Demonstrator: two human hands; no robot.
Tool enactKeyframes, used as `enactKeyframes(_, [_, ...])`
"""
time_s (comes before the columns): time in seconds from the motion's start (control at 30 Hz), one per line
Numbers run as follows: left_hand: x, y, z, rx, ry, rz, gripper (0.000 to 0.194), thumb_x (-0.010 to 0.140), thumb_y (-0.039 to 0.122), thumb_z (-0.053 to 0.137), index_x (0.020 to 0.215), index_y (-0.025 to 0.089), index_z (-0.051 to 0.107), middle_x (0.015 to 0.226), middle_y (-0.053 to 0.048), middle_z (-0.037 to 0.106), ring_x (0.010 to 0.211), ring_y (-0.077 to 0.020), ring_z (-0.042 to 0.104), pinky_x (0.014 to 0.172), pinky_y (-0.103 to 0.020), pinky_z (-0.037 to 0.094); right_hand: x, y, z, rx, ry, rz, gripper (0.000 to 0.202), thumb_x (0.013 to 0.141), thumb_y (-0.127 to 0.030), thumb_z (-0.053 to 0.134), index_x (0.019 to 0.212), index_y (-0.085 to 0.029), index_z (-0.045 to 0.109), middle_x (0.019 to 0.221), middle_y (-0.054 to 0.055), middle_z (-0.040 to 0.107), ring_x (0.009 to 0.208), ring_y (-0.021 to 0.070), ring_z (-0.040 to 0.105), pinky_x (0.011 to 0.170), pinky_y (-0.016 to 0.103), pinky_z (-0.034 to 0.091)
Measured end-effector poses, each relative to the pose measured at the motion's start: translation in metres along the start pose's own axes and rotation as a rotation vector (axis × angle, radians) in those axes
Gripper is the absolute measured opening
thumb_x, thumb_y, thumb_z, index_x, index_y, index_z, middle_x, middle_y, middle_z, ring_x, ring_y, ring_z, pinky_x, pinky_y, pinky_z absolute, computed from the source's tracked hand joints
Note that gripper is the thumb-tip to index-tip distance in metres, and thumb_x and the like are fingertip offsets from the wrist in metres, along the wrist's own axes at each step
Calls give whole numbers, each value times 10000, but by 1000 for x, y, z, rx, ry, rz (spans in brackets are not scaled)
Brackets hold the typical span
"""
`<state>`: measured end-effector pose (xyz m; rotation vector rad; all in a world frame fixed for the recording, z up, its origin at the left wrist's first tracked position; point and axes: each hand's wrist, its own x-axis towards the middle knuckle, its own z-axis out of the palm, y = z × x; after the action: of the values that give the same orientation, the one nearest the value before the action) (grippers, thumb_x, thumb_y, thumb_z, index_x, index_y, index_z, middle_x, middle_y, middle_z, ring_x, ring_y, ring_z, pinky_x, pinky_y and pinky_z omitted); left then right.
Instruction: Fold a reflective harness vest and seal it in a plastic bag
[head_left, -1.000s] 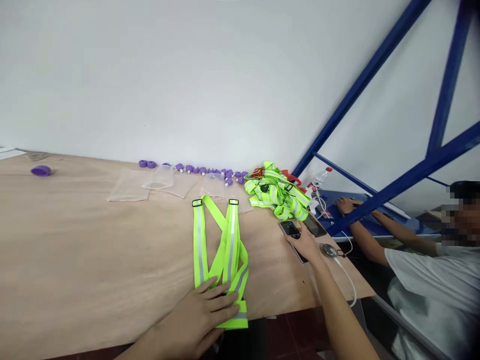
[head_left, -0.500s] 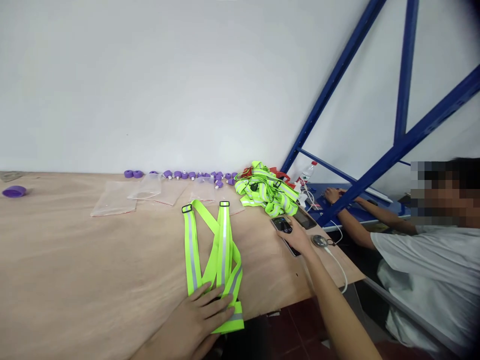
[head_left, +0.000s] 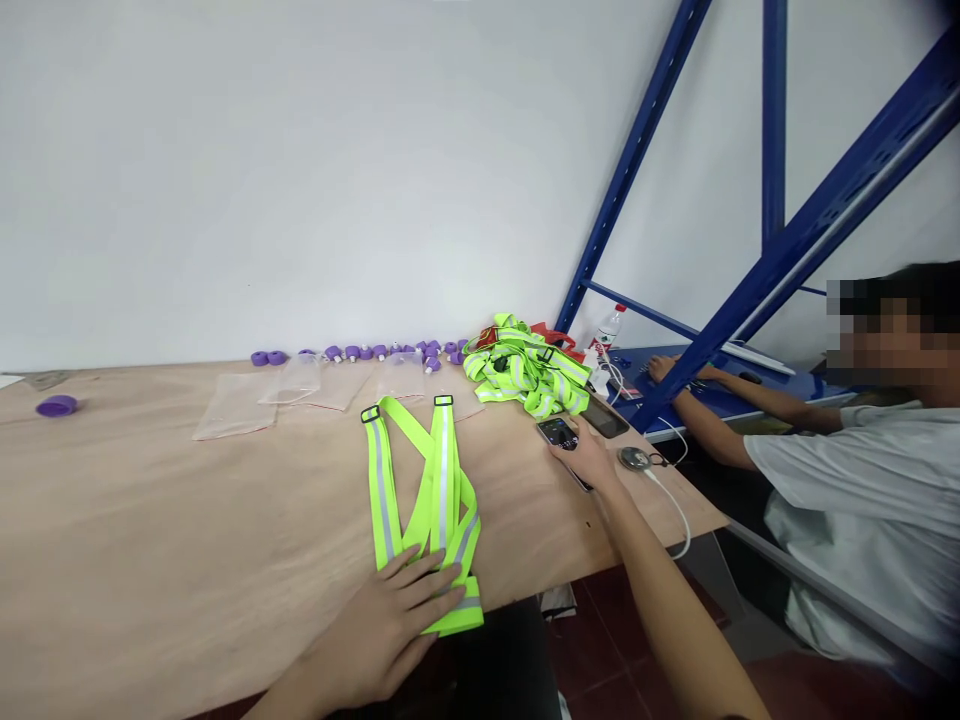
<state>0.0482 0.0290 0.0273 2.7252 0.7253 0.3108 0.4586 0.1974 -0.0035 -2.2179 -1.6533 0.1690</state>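
A neon yellow-green reflective strap harness with grey stripes and black buckles lies folded on the wooden table. My left hand rests flat on its lower part, fingers spread. To the right, my right hand is wrapped over a dark phone that lies on the table; its lit screen shows beyond the fingers. Just behind the phone is a tangled pile of similar green straps with a red piece in it. A second dark device lies beside the phone.
Clear bags and a row of purple caps line the wall side. A purple ring sits far left. A round device with a white cable, a bottle, blue frame posts and a seated person are at the right.
The camera view has shifted slightly, moving the whole scene in the picture. My left hand stays on the harness and my right hand stays on the phone.
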Motion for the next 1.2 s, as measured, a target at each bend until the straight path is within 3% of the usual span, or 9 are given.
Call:
enactKeyframes(0.3, [0, 0, 2, -18, 32, -7, 691, 953, 191, 512, 1575, 369, 268, 1564, 29, 439, 1462, -231, 384, 1241, -466, 287, 3, 4, 3, -39, 0, -15, 880, 744, -550, 710, 1486, -195, 397, 1315, 174, 649, 1217, 394, 586, 934, 475, 481])
enactKeyframes(0.8, [-1, 1, -3, -45, 52, -7, 564, 1007, 222, 443, 1547, 345, 338, 1545, 24, 471, 1451, -206, 402, 1239, -428, 298, 5, 3, 0, -42, -2, -31, 813, 743, -537, 706, 1441, -201, 458, 1312, 155, 652, 1225, 381, 584, 960, 463, 472])
enactKeyframes(0.93, [0, 4, -4, -89, 80, -59, 418, 990, 189, 443, 1398, 260, 495, 1478, -31, 547, 1417, -198, 439, 1231, -420, 322, 4, -1, -4, -26, -23, -24, 790, 747, -526, 704, 1421, -189, 467, 1329, 160, 637, 1231, 369, 579, 974, 443, 463])
enactKeyframes(1.07, [-1, 7, -1, -79, 164, -118, 220, 952, 198, 516, 1154, 210, 601, 1302, -79, 623, 1256, -214, 548, 1188, -405, 385, 2, -3, -7, -21, -26, -20, 751, 737, -509, 720, 1388, -210, 497, 1288, 143, 657, 1196, 358, 600, 956, 431, 471])
enactKeyframes(1.2, [-10, 14, 15, 115, 302, -172, 207, 968, 198, 524, 1131, 241, 643, 1149, -33, 686, 1160, -204, 598, 1254, -488, 220, 3, -5, -12, -19, -39, -33, 699, 751, -499, 717, 1361, -223, 515, 1281, 129, 661, 1188, 348, 606, 949, 424, 481])
